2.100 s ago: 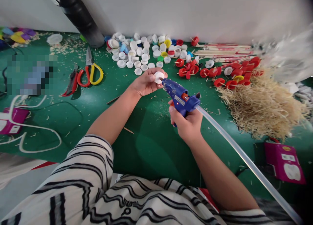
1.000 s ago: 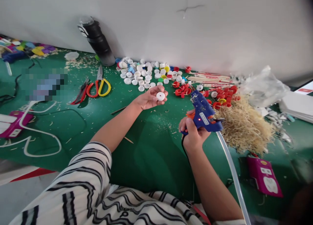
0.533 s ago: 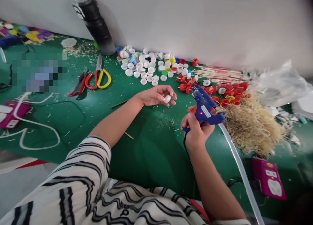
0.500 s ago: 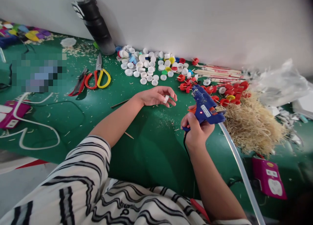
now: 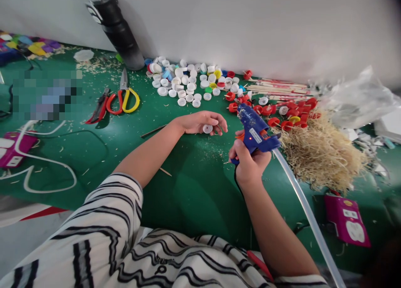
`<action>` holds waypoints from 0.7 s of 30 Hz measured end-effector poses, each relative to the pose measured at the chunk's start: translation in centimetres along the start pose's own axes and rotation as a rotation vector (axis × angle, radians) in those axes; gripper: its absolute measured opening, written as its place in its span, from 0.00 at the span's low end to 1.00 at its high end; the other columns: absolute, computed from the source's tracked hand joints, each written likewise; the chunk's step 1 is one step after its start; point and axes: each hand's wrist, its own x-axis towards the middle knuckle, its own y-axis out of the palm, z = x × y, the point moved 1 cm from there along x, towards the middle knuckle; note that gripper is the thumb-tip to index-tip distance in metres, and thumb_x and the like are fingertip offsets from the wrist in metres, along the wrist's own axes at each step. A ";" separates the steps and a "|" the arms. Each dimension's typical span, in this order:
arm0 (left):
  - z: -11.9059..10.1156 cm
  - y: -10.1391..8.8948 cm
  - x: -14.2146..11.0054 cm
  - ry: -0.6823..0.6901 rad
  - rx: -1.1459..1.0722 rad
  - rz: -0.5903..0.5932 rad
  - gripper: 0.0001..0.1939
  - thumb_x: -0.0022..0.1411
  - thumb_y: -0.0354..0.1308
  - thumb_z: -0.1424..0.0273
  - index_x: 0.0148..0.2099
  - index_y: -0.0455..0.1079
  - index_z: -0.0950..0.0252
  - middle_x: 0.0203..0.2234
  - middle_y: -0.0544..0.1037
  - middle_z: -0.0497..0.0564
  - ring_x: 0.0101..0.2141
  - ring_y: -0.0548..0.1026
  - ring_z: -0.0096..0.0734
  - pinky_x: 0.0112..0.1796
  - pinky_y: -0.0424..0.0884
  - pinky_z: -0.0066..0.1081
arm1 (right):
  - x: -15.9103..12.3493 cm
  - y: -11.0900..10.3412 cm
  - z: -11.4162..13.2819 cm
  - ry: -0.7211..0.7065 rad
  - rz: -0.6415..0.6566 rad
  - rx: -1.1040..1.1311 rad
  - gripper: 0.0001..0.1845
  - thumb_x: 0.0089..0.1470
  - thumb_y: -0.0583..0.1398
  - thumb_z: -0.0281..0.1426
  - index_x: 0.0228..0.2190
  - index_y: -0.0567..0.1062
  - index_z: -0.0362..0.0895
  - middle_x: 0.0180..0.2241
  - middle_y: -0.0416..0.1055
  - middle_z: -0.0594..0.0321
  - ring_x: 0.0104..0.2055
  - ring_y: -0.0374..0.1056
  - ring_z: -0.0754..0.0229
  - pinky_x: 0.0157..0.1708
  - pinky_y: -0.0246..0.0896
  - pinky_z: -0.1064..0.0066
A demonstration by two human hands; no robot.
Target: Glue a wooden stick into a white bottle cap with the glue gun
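Note:
My left hand (image 5: 203,122) is curled round a small white bottle cap (image 5: 207,129), its round face turned toward me with a darker spot in the middle. The cap is held above the green table (image 5: 194,196). To the right, my right hand (image 5: 249,156) grips a blue hot glue gun (image 5: 255,129) by its handle, near the orange trigger. The gun's nozzle points up and left, toward the red caps, and a small light glows on its side. A long clear glue stick (image 5: 305,204) runs out of its back end, down past my right forearm.
Loose bottle caps (image 5: 184,81), mostly white, lie by the wall below a black bottle (image 5: 117,33). Scissors (image 5: 125,94) and red-handled pliers (image 5: 98,108) rest at left. Red caps (image 5: 291,112), wooden sticks (image 5: 278,89) and wood shavings (image 5: 322,154) fill the right, beside a magenta power socket (image 5: 347,221).
In my left hand the white cap has turned from edge-on to face me. My right hand has brought the glue gun slightly left and up, nearer the left hand.

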 end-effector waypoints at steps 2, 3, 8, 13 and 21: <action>-0.5 0.2 -0.1 -0.021 0.044 0.016 0.27 0.53 0.78 0.47 0.45 0.84 0.63 0.50 0.85 0.58 0.44 0.83 0.33 0.34 0.76 0.24 | 0.0 0.0 0.1 -0.009 -0.001 -0.011 0.14 0.53 0.71 0.42 0.37 0.78 0.48 0.16 0.65 0.75 0.15 0.61 0.65 0.17 0.56 0.71; -1.0 0.4 -0.3 -0.039 0.089 0.030 0.28 0.54 0.77 0.47 0.47 0.83 0.62 0.52 0.84 0.58 0.46 0.83 0.34 0.36 0.76 0.25 | 0.0 0.0 0.2 -0.013 -0.002 -0.016 0.14 0.53 0.71 0.42 0.37 0.78 0.48 0.16 0.65 0.75 0.15 0.61 0.66 0.17 0.56 0.71; -4.1 1.7 -1.1 -0.214 0.607 0.095 0.24 0.64 0.69 0.54 0.57 0.79 0.61 0.58 0.83 0.56 0.54 0.80 0.39 0.51 0.76 0.34 | 0.0 -0.2 0.2 -0.014 -0.001 -0.034 0.11 0.53 0.69 0.40 0.37 0.79 0.49 0.16 0.65 0.76 0.15 0.62 0.65 0.17 0.57 0.72; -5.6 2.3 -1.3 -0.255 0.847 0.121 0.28 0.69 0.60 0.49 0.63 0.77 0.60 0.60 0.81 0.55 0.58 0.78 0.43 0.55 0.72 0.37 | 0.0 -0.2 -0.1 -0.008 0.017 -0.029 0.10 0.53 0.69 0.39 0.37 0.81 0.48 0.16 0.68 0.74 0.15 0.62 0.65 0.17 0.57 0.71; -5.3 1.9 -1.4 -0.240 0.690 0.063 0.30 0.72 0.54 0.46 0.66 0.75 0.58 0.69 0.76 0.55 0.66 0.73 0.45 0.66 0.66 0.40 | 0.0 -0.2 -0.3 0.019 0.010 -0.036 0.14 0.52 0.70 0.42 0.37 0.80 0.48 0.16 0.67 0.74 0.15 0.61 0.65 0.17 0.58 0.71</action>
